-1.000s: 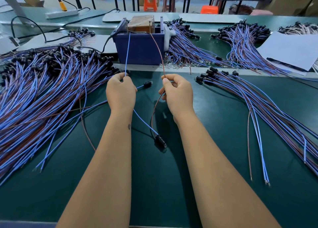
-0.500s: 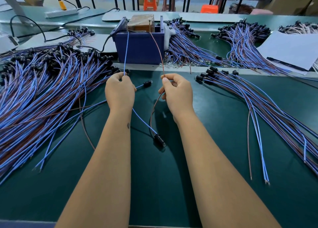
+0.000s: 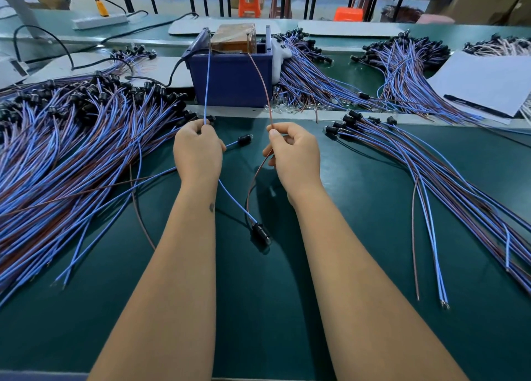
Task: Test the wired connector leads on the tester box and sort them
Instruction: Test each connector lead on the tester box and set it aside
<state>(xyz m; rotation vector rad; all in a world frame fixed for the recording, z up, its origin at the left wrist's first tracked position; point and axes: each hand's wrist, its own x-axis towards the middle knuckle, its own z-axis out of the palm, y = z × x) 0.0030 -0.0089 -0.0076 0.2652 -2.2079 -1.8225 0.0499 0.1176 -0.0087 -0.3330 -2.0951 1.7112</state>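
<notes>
My left hand (image 3: 197,150) pinches a blue wire (image 3: 206,87) whose tip reaches up to the tester box (image 3: 233,38), a brown block inside a dark blue bin (image 3: 230,78). My right hand (image 3: 294,153) pinches the brown wire (image 3: 260,76) of the same lead, its tip also at the box top. Both wires run down between my forearms to a black connector (image 3: 261,232) lying on the green mat. A second black connector (image 3: 244,139) on a blue wire pokes out beside my left hand.
A big heap of blue and brown leads (image 3: 71,150) covers the mat's left side. A smaller fanned bundle (image 3: 431,173) lies at the right. More bundles (image 3: 310,78) and a white paper sheet (image 3: 485,81) with a pen sit behind, past the grey strip.
Hardly any: both hands stay where they were, holding the two wires up to the tester box.
</notes>
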